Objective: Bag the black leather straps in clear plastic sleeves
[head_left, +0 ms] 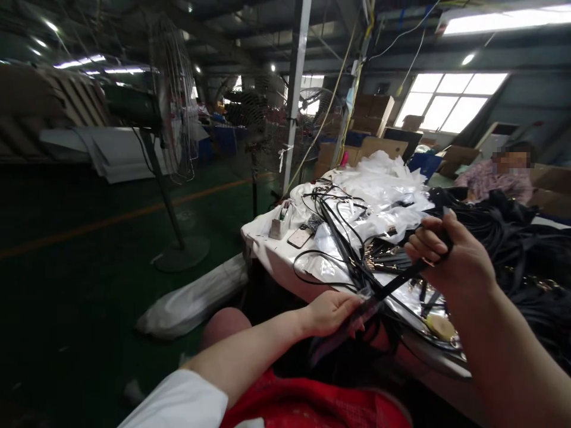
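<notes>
A black strap (399, 282) runs slantwise between my two hands, in front of the table edge. My right hand (439, 246) is closed around its upper end, with the thumb pointing up; a small gold-coloured metal piece shows by the fingers. Lower down, my left hand (334, 312) pinches a clear plastic bag (366, 294) at the strap's lower part. Dark, see-through film hangs below that hand, blurred. Behind the hands, black cords and straps (341, 238) lie on the white-covered table (267, 238), along with metal clasps (375, 255).
White plastic bags (388, 178) are heaped at the back of the table. A phone (300, 238) and a yellow tape roll (441, 327) lie on it. A large heap of black straps (504, 238) fills the right side. Another person (499, 178) sits beyond. A standing fan (172, 119) is at left.
</notes>
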`<state>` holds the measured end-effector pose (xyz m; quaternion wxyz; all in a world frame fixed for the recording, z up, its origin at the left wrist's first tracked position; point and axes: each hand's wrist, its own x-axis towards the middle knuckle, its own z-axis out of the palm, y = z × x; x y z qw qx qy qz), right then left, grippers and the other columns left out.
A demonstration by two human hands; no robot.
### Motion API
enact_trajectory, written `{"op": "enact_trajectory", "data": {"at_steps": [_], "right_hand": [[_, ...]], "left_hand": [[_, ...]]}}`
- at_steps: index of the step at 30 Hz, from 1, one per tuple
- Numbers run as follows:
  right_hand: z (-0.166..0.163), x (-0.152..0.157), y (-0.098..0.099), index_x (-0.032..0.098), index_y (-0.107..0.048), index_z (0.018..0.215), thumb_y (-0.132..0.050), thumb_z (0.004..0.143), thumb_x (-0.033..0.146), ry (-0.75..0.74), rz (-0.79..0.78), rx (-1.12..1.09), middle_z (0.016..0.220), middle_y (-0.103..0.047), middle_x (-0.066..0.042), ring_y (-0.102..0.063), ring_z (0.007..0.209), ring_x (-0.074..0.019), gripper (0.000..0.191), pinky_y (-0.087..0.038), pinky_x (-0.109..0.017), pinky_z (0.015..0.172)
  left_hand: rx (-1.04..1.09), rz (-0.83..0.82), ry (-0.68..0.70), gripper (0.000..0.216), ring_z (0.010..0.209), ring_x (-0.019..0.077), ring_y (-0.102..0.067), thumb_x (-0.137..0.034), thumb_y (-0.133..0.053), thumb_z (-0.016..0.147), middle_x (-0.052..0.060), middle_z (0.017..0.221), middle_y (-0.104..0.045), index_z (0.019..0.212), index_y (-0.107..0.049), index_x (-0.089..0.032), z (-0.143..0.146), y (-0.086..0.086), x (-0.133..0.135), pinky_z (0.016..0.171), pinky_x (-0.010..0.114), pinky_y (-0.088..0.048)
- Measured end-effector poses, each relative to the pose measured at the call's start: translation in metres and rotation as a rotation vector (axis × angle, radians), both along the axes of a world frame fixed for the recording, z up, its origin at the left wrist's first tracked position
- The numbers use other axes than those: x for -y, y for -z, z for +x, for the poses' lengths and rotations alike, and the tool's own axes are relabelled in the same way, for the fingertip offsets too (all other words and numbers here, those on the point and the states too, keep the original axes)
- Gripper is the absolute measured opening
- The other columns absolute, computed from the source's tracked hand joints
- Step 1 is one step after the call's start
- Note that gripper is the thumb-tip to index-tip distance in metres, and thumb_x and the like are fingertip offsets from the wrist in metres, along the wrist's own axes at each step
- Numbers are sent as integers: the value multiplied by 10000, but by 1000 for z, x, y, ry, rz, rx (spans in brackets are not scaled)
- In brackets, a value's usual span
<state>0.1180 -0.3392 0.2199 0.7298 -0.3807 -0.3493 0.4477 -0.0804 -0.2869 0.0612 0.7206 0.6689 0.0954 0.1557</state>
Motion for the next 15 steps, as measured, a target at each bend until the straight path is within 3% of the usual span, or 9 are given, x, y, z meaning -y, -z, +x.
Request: {"op": "enact_trajectory", "data": {"at_steps": [4, 8, 15], "right_hand": [[-13, -8, 3, 163, -719, 823, -591, 919, 517, -18, 15, 120, 504, -459, 33, -407, 461, -92, 389, -358, -235, 481], [-20, -9, 7, 176, -763, 904, -630, 854, 616, -14, -36, 247, 657, -628, -34, -580, 632, -147, 462, -461, -255, 577], [-17, -6, -2, 200, -795, 891, -586, 849, 671, 66, -112, 357, 775, -711, -75, -647, 764, -191, 517, -527, -272, 717]], "left_hand": [[54, 118, -39, 684, 603, 123, -584, -717, -318, 913, 35, 713, -632, 903, -663, -126, 5, -27, -2, 597, 221, -458], [70, 181, -74, 654, 557, 106, -552, -693, -297, 933, 17, 687, -608, 882, -637, -137, 11, -44, -4, 535, 201, -419], [154, 186, -77, 663, 520, 104, -541, -723, -297, 915, 19, 688, -603, 886, -609, -139, 16, -63, -3, 482, 197, -397]]}}
